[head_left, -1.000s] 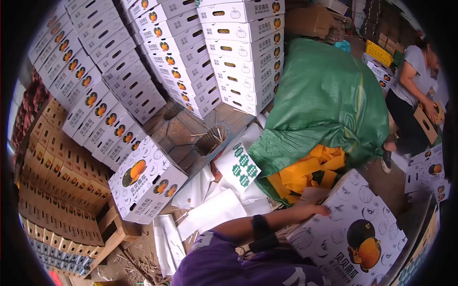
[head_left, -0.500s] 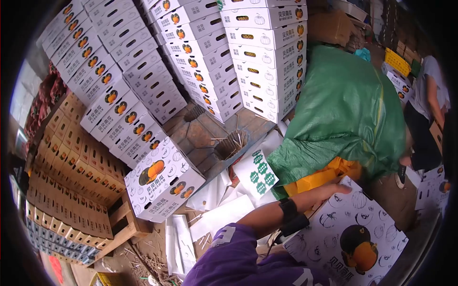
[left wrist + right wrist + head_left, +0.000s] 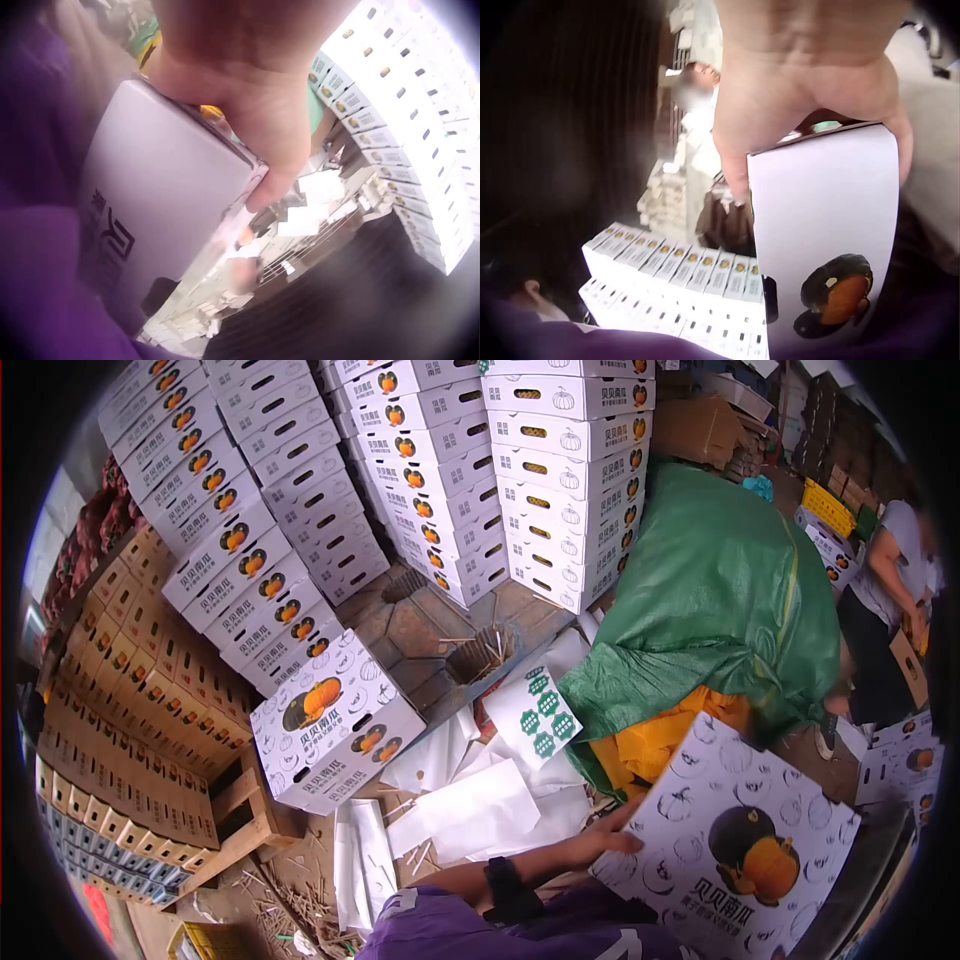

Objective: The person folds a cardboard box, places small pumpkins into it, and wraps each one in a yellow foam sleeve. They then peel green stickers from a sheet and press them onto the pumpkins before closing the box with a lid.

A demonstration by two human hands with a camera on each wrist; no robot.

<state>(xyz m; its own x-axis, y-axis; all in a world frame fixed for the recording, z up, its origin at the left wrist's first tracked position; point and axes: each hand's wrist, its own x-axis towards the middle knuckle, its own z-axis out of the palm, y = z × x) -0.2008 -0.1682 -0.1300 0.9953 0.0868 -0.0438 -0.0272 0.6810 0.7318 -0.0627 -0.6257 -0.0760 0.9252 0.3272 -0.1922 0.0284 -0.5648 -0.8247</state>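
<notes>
A white carton point(image 3: 690, 840) printed with pumpkins hangs tilted in front of the purple shirt, its large printed face turned up. My left hand point(image 3: 605, 838) grips its left edge, thumb on the printed face. In the left wrist view the left hand point(image 3: 259, 105) reaches over the carton's edge point(image 3: 172, 180). The right wrist view has my right hand point(image 3: 802, 90) spanning the carton's end point(image 3: 825, 195), with fingers down both sides. In the head view the right hand is hidden.
A green sack point(image 3: 720, 590) and orange material point(image 3: 680, 735) lie beyond the carton. Tall stacks of white cartons point(image 3: 570, 490) stand behind. One carton point(image 3: 330, 720) sits at left, near brown cartons point(image 3: 150, 690). White sheets point(image 3: 465, 810) lie on the floor; a person point(image 3: 890, 600) works at far right.
My left hand moves up to the carton's far corner, then back down its left edge toward my body. The carton tilts slightly and stays held. The head view shifts a little.
</notes>
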